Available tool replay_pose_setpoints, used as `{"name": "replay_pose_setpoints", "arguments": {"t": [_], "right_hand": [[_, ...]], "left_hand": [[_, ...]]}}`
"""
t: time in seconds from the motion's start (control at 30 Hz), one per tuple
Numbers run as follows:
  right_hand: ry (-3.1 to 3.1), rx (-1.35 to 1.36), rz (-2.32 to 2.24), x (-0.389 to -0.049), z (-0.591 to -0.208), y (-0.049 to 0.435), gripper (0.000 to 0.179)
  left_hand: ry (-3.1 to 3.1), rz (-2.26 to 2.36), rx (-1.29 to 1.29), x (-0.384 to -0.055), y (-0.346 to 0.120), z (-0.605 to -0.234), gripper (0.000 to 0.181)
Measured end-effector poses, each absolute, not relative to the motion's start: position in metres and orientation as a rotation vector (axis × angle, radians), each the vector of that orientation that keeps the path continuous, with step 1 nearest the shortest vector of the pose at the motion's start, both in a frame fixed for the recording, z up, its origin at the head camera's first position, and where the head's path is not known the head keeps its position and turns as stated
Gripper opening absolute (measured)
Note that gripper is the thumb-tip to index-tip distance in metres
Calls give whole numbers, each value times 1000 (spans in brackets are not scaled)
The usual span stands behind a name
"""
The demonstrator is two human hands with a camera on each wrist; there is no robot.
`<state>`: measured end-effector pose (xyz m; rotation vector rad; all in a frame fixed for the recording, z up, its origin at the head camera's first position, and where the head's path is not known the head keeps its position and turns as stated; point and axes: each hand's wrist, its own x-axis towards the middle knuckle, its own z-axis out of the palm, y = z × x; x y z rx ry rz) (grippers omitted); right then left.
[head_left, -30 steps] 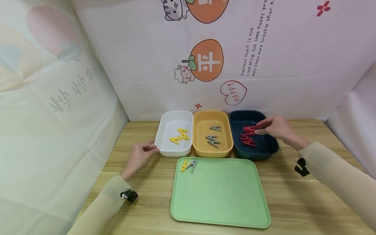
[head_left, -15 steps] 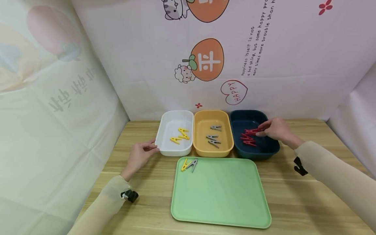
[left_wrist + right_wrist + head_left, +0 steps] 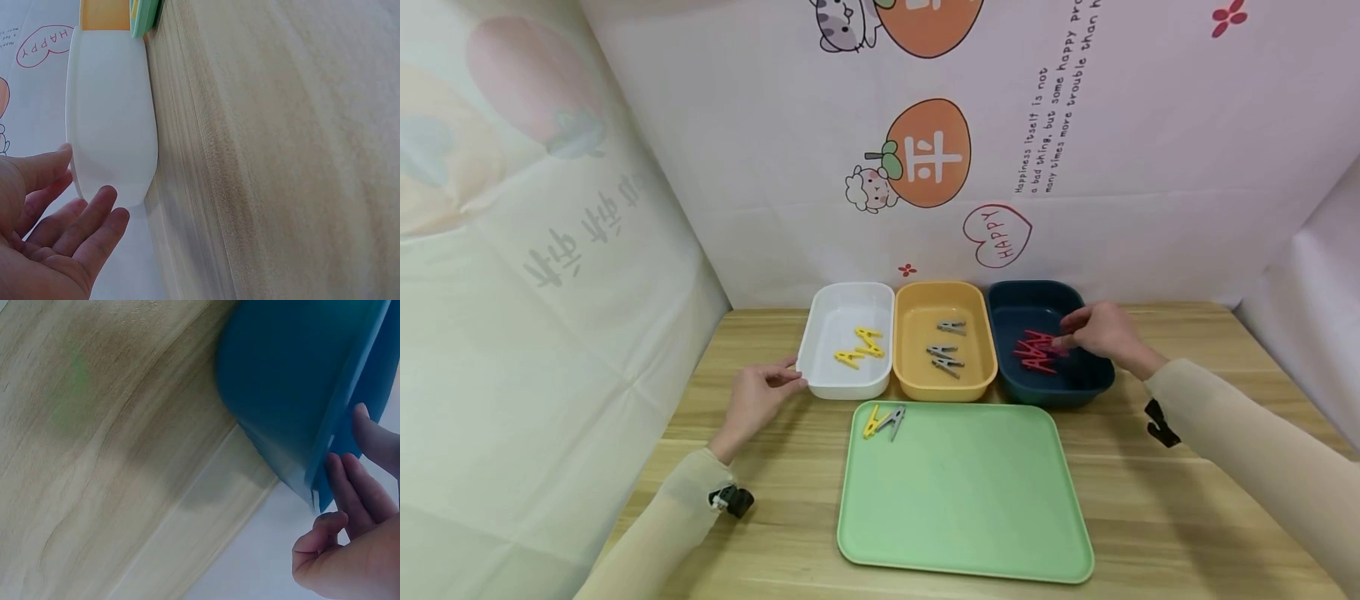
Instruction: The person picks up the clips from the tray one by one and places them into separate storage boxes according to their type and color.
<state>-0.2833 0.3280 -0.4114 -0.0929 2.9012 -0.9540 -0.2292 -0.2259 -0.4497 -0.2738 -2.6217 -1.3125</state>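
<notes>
My left hand [image 3: 756,400] touches the left end of the white bin [image 3: 842,392] with thumb and fingertips. In the left wrist view its fingers [image 3: 94,215] are loosely bent at the bin's end. My right hand [image 3: 1108,337] reaches over the right side of the navy bin [image 3: 1045,398], thumb low beside several red clothespins [image 3: 1036,354] heaped inside. In the right wrist view a gap parts the thumb and fingers [image 3: 340,481], with nothing seen between them; the navy wall [image 3: 281,394] hides the clothespins there.
A yellow bin [image 3: 940,392] with 3 grey clothespins [image 3: 946,362] stands between the other two. Yellow clothespins [image 3: 857,354] lie in the white bin. The green tray [image 3: 962,492] in front bears a yellow clothespin [image 3: 872,422] and a grey clothespin [image 3: 895,421].
My right hand has moved slightly down. The red clothespin at its fingertips has come down and now lies among the others, no longer between thumb and fingers. My left hand has stayed still.
</notes>
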Motion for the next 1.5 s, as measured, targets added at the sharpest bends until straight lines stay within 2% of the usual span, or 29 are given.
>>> {"name": "replay_pose_setpoints", "arguments": {"t": [0.5, 0.97, 1.23, 1.5], "right_hand": [[2916, -121, -1034, -257, -384, 322, 46], [3050, -196, -1036, -222, -377, 312, 34], [3130, -350, -1060, -199, -383, 304, 27], [3089, -379, -1071, -177, -393, 288, 26]], "left_hand": [[-2612, -1309, -270, -230, -226, -451, 9], [-2624, -1320, -277, -229, -226, -449, 12], [-2614, -1305, -278, -230, -226, -451, 9], [-2601, -1334, -271, -229, -226, -452, 13]]}}
